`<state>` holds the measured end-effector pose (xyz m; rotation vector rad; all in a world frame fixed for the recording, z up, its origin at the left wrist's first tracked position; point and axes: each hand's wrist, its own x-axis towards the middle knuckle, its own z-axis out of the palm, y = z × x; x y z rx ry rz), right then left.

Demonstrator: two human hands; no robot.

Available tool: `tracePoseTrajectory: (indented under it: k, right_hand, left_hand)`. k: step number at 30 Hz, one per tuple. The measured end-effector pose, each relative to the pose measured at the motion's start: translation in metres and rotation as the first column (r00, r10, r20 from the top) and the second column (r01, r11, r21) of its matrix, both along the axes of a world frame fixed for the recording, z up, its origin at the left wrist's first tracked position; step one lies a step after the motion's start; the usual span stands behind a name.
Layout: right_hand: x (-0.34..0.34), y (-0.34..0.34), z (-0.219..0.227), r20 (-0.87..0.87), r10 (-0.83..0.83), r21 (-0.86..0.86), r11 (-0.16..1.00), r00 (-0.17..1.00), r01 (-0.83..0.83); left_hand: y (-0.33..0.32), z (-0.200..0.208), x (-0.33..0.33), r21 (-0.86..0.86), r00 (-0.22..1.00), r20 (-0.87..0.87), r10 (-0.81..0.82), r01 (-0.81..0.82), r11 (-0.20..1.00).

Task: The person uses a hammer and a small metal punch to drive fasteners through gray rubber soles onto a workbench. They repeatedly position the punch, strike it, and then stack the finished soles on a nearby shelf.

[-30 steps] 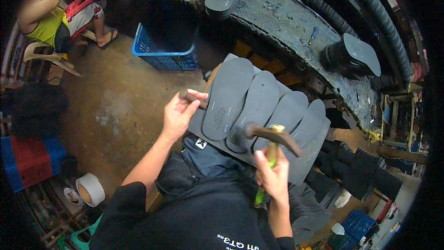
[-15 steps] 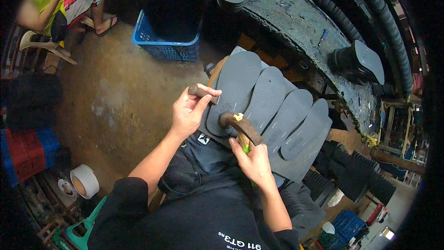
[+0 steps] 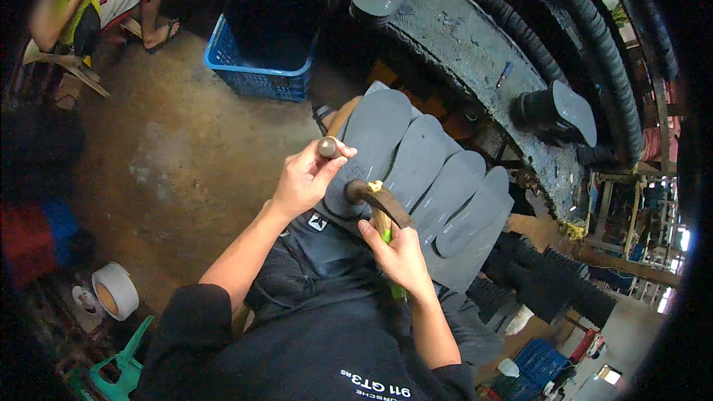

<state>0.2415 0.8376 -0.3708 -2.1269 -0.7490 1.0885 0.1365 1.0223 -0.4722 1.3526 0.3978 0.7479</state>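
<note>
My left hand (image 3: pixel 298 184) grips a short round metal punch (image 3: pixel 327 148) between thumb and fingers, its blunt end turned up at the left edge of the nearest sole. A hammer (image 3: pixel 389 203) with a rusty head and a wood-and-green handle is held by my right hand (image 3: pixel 402 256). The hammer head hangs over the lower part of a grey textured sandal sole (image 3: pixel 377 128). More soles (image 3: pixel 420 154) lie side by side to its right, with small white marks. They rest on a dark grey sheet (image 3: pixel 459 271) across my lap.
A blue plastic basket (image 3: pixel 271 83) stands on the floor ahead. A curved workbench (image 3: pixel 468 41) holds stacked soles (image 3: pixel 558 115) and a blue pen (image 3: pixel 505 73). Another person (image 3: pixel 122 1) sits at the far left. A tape roll (image 3: pixel 116 291) lies at the lower left.
The punch has tilted, so its blunt end now faces up rather than lying sideways. The view has shifted slightly; the hammer stays near the same place over the sole.
</note>
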Motion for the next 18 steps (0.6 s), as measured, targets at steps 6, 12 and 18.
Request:
tracePoseTrajectory:
  k: [6,12,18]
  right_hand:
    - [0.014,0.022,0.095,-0.18,-0.074,0.323,0.937,0.981,0.13]
    - [0.021,0.038,0.079,0.219,0.289,0.436,0.825,0.932,-0.359]
    - [-0.006,-0.019,0.025,0.28,0.091,0.039,0.994,0.956,-0.106]
  left_hand:
    - [-0.003,0.006,0.001,0.401,0.984,-0.112,0.141,-0.085,0.912]
    - [-0.004,-0.008,0.004,0.458,0.982,-0.09,0.168,-0.109,0.882]
    - [0.007,0.003,0.002,0.091,0.985,-0.159,0.064,-0.05,0.995]
